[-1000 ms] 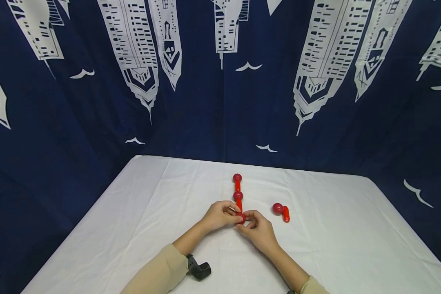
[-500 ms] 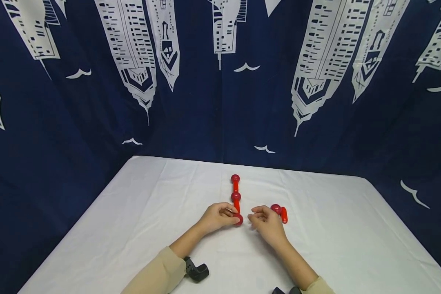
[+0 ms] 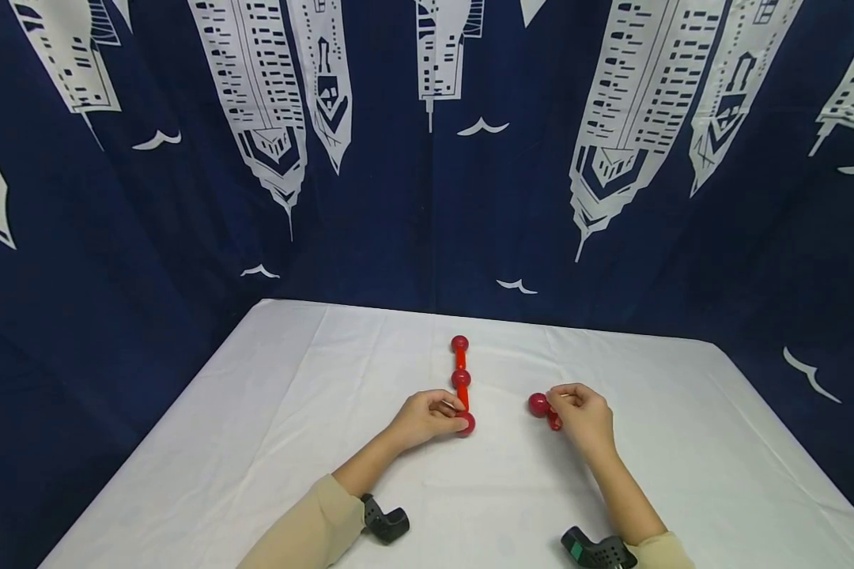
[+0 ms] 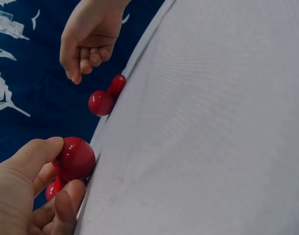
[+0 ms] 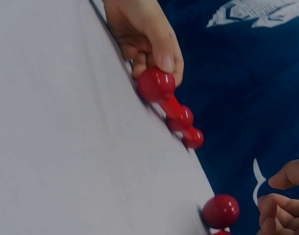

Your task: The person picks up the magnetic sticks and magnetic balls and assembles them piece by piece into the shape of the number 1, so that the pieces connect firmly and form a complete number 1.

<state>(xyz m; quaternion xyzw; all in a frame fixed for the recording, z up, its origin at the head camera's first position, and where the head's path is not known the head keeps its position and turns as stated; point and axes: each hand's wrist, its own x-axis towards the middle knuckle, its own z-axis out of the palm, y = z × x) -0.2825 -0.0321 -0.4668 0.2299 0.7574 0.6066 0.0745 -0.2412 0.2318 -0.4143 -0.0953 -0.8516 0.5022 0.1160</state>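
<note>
Red and glossy, the near ball is pinched between thumb and fingers of the left hand. Loosely bent, with a gap between thumb and fingers, the right hand holds nothing and hovers above the loose rod, partly hiding it from the head view. Just beside that rod sits the loose ball, between the right hand and the chain. From the near ball the chain runs away from the person: rod, middle ball, second rod, far ball. A second ago both hands were at the near ball; the right has since moved rightward, while the left keeps its grip. White cloth spreads widely left and right of the arms; its far edge lies beyond the far ball, before a navy curtain.
</note>
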